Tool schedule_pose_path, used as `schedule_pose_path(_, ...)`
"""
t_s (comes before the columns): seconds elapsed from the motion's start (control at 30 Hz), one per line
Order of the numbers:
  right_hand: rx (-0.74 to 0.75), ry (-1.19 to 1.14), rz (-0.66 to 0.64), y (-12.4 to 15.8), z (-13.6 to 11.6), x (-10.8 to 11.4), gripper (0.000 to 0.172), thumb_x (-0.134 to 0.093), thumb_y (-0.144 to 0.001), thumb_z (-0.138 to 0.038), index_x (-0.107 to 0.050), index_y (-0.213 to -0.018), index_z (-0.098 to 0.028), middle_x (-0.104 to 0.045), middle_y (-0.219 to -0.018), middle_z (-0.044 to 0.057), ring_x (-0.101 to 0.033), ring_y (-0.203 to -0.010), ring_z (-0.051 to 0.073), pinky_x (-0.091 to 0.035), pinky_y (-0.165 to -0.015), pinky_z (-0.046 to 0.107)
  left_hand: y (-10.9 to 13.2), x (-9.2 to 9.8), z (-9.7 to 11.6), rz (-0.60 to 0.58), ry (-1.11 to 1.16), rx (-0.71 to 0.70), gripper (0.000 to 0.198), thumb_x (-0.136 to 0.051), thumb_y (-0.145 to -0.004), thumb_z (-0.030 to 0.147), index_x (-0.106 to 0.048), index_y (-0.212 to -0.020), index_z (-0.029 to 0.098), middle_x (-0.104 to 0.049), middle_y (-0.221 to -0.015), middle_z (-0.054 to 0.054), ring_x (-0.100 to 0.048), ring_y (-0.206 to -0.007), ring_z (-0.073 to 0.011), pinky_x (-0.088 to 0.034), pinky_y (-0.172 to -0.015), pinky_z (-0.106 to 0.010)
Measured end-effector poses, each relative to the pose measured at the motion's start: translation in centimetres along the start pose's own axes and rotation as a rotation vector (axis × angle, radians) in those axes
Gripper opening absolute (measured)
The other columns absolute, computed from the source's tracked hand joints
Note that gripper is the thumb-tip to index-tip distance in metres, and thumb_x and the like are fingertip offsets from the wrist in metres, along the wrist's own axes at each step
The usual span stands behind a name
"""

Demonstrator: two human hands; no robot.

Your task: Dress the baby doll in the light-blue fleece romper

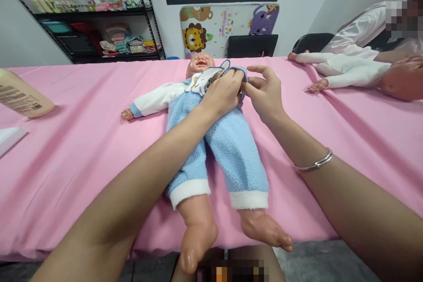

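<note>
A baby doll (201, 64) lies on its back on the pink cloth, feet toward me. It wears fluffy blue trousers (236, 154) with white cuffs and a white and blue top (157, 98). Over its chest, my left hand (224, 90) is closed on the blue-edged cloth of the top, near the doll's arm on the right side. My right hand (266, 92) meets it there, thumb and a finger pinched at the same blue edge, its other fingers loosely bent. The doll's arm on that side is hidden behind my hands.
A lotion bottle (23, 97) and a white object (11, 139) lie at the left of the pink-covered table (82, 141). Another doll in white (357, 72) lies at the right beside a person's sleeve (360, 24). Behind are shelves (92, 14) and a black chair (253, 46).
</note>
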State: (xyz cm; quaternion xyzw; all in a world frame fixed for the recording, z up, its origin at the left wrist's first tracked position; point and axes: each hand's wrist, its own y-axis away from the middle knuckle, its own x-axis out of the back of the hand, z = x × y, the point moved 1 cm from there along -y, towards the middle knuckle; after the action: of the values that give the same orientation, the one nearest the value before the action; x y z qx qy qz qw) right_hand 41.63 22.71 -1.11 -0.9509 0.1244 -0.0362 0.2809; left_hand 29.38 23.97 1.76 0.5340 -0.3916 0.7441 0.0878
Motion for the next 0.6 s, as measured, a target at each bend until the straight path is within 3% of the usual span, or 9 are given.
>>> schedule_pose_path(0.17,-0.059,0.114,0.174,-0.3,1.0,0.7,0.015,-0.064,-0.071,-0.017,-0.057,-0.085,-0.018,-0.061,-0.074,-0.001,-0.062,-0.074,0.014,-0.054,-0.076,0.030,-0.4,-0.5,-0.2,-0.040,0.041,-0.073,0.032,-0.052,-0.083,0.004,-0.057,-0.113,0.015,-0.063,-0.114,-0.011,-0.060,-0.107,-0.0255,-0.050,-0.092,-0.036)
schedule_pose_path(0.4,-0.464,-0.090,0.172,-1.1,1.0,-0.6,0.012,-0.054,-0.077,-0.025,-0.046,-0.073,-0.018,-0.051,-0.069,-0.002,-0.053,-0.062,0.010,-0.048,-0.055,0.022,-0.7,-0.5,-0.9,-0.011,0.262,-0.165,0.049,-0.052,-0.076,-0.002,-0.058,-0.121,0.016,-0.068,-0.115,-0.006,-0.062,-0.110,-0.0201,-0.049,-0.097,-0.031)
schedule_pose_path(0.5,-0.490,-0.126,0.182,-2.2,1.4,-1.5,0.014,-0.055,-0.077,-0.025,-0.043,-0.073,-0.019,-0.048,-0.066,-0.003,-0.049,-0.059,0.010,-0.046,-0.051,0.021,-0.7,-0.7,-1.5,0.050,0.361,-0.138,0.054,-0.051,-0.077,-0.001,-0.053,-0.127,0.018,-0.064,-0.124,-0.006,-0.061,-0.114,-0.0184,-0.048,-0.099,-0.029)
schedule_pose_path(0.6,-0.409,-0.091,0.140,-4.1,2.9,-1.7,0.021,-0.055,-0.081,-0.033,-0.042,-0.071,-0.020,-0.048,-0.065,-0.001,-0.051,-0.064,0.011,-0.049,-0.055,0.024,-0.8,-0.9,-1.9,0.053,0.349,-0.106,0.058,-0.052,-0.075,-0.001,-0.049,-0.130,0.017,-0.062,-0.126,-0.010,-0.060,-0.116,-0.0205,-0.048,-0.100,-0.032)
